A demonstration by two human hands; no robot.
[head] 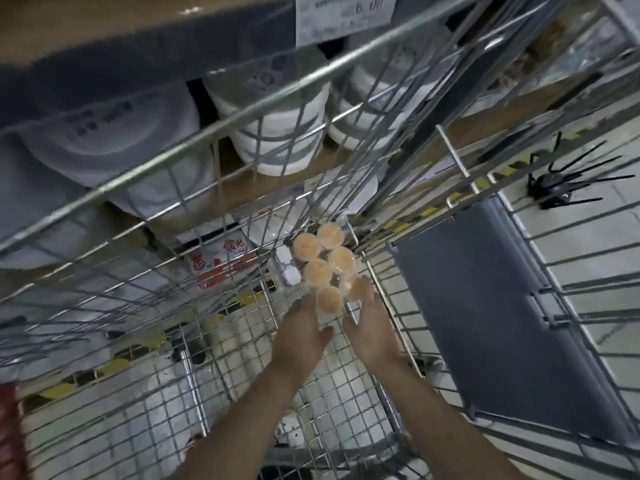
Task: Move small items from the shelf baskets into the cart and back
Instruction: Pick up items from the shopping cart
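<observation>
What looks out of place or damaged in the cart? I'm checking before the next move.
Nothing stands out. The pack of orange-lidded cups sits upright on the wire cart floor, lids level, nothing spilled, with the left hand and right hand at its near end.

- A shop aisle: a wire shopping cart [242, 341] fills the frame.
- Price label [343, 15] at top centre.
- Stacked white goods [277, 133] on shelving behind.

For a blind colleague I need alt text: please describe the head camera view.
Both hands, left and right, reach down into a wire cart and hold a clear pack of six orange-lidded cups from either side. A red-and-white packet lies beside it; white buckets stand on the shelf beyond.
</observation>
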